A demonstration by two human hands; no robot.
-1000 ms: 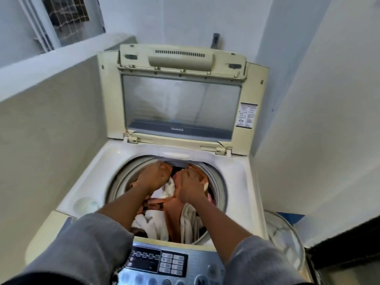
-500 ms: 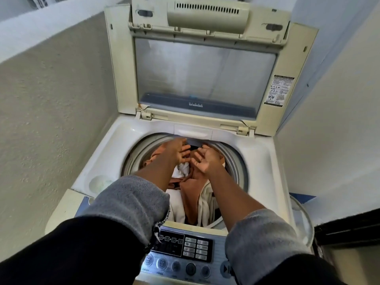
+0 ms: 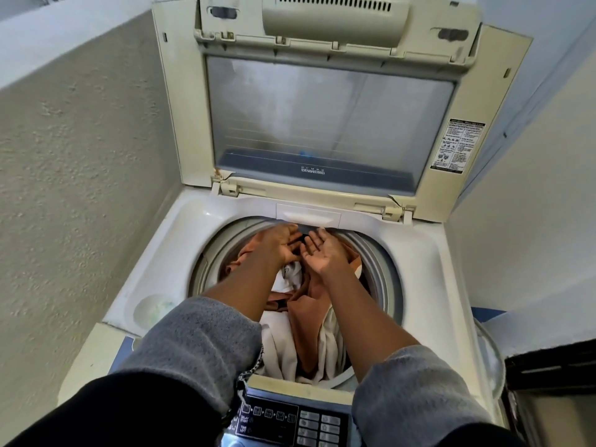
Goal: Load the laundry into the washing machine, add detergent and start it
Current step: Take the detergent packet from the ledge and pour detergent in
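Loading is the step in hand, and by the look of the drum (image 3: 383, 272) it is close to done. The laundry (image 3: 306, 314), rust-orange and white cloth, lies bunched inside the drum and fills it near to the rim. The washer (image 3: 419, 253) stands with its lid (image 3: 322, 124) raised upright at the back.

Hand positions:
- Left hand (image 3: 279, 245): over the far part of the drum, fingers loosely extended, gripping nothing that can be seen.
- Right hand (image 3: 324, 253): just beside the left, palm turned up, fingers spread, holding nothing.

Neither hand pinches cloth. Both hover just above the load, near its far edge; whether either touches the fabric cannot be told.

Next move, as judged:
1. Check that no cloth hangs over the rim.
2. Fetch detergent. No bottle or box shows in this view, so it must be reached for outside the frame.
3. Dose it. The flap (image 3: 308, 217) at the rear of the deck may be the dispenser; this is not certain.
4. Lower the lid and use the panel (image 3: 280, 421) at the front edge, now partly covered by the sleeves.
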